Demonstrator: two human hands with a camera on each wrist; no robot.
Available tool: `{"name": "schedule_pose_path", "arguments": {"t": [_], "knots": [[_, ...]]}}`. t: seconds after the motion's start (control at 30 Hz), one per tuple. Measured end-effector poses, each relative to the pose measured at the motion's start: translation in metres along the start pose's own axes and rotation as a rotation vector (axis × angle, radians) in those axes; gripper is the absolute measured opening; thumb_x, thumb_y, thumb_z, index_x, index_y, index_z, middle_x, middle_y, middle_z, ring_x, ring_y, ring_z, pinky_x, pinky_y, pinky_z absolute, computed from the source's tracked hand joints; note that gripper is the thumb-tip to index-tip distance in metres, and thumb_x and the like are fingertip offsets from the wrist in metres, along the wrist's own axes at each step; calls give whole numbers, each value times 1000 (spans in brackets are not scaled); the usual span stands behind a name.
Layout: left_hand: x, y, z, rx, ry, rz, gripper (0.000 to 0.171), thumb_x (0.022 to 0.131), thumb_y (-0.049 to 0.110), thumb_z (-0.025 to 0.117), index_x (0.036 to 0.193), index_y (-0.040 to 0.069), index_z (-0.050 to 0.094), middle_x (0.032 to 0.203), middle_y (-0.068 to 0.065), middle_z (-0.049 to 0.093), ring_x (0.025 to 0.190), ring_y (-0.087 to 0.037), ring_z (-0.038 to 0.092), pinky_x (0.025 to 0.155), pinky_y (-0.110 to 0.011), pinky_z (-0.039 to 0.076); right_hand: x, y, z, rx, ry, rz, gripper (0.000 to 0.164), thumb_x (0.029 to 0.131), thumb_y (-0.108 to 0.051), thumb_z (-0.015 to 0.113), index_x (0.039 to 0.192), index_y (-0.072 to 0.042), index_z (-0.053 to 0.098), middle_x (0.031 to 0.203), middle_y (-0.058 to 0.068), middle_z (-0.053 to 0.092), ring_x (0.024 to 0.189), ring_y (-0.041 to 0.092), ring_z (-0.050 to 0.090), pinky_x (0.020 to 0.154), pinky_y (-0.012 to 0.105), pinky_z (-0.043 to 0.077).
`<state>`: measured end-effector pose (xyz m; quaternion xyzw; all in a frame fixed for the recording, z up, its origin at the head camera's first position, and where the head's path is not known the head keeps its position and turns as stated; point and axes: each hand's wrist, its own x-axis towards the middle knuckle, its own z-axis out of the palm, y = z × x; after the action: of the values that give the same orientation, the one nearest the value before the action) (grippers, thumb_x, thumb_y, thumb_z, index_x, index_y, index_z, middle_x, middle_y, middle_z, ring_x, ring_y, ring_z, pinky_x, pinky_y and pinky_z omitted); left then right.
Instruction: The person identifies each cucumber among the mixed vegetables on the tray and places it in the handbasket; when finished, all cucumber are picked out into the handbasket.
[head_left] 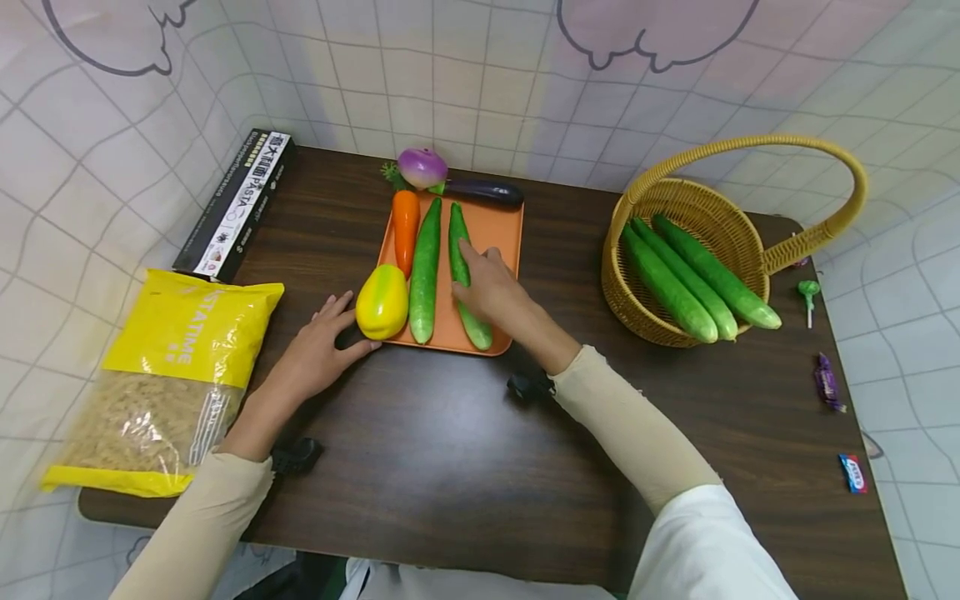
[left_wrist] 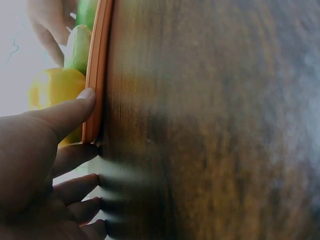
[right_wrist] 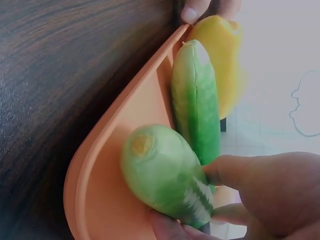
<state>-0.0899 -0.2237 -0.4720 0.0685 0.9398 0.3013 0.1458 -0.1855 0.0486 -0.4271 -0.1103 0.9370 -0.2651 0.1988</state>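
Note:
My right hand [head_left: 495, 287] grips a cucumber [head_left: 459, 250] lying along the right part of an orange tray [head_left: 450, 333]. In the right wrist view, thumb and fingers curl round that cucumber [right_wrist: 160, 170], its pale end towards the camera. Beside it on the tray lie a second cucumber [head_left: 425, 275], a carrot [head_left: 406, 229] and a glossy yellow fruit with a green streak [head_left: 382, 302]. My left hand [head_left: 318, 350] rests at the tray's front left corner. Its thumb touches the rim [left_wrist: 97, 65], the other fingers spread on the table.
An eggplant [head_left: 487, 192] and a purple turnip-like vegetable [head_left: 422, 168] lie at the tray's back edge. Right stands a wicker basket [head_left: 622, 283] with three cucumbers [head_left: 693, 275]. Left are a pasta bag [head_left: 172, 375] and a black box [head_left: 236, 204]. Wrapped sweets [head_left: 827, 383] line the right edge.

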Motion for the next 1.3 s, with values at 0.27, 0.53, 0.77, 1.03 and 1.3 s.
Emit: {"name": "schedule_pose_path", "arguments": {"t": [0.27,0.53,0.77,1.03,1.3], "knots": [[-1,2,0,-1,-1,1,72,96,47,65,152,8,43,164,-16,17,150,-36,5,111,-70,11,-7,8,-1,45,-4,-38,74,101,-29,60,162,-21,18,132,18,43,90,24,51,64,34,49],[-1,2,1,-3,-8,-2,72,96,48,64,153,9,43,164,-16,16,150,-36,5,110,-72,11,-26,20,-11,88,-32,-76,74,102,-34,58,162,-22,16,128,13,47,99,22,48,73,35,50],[-3,2,1,-7,-9,-9,72,96,48,65,152,9,43,164,-16,16,151,-36,4,110,-72,11,-60,24,-36,155,-16,-154,74,101,-36,60,161,-26,19,134,11,49,109,22,53,78,35,52],[-2,2,1,-13,-1,-12,73,96,49,64,153,9,43,164,-16,16,151,-35,4,112,-69,11,-107,38,-61,195,50,-185,73,100,-39,62,160,-35,19,131,10,49,119,25,55,91,41,51],[-2,4,-1,-13,-15,-24,73,96,49,64,154,10,41,165,-15,14,151,-34,3,111,-71,10,-168,65,-72,206,135,-183,73,99,-41,61,159,-40,18,139,7,47,122,25,55,90,48,52]]}}
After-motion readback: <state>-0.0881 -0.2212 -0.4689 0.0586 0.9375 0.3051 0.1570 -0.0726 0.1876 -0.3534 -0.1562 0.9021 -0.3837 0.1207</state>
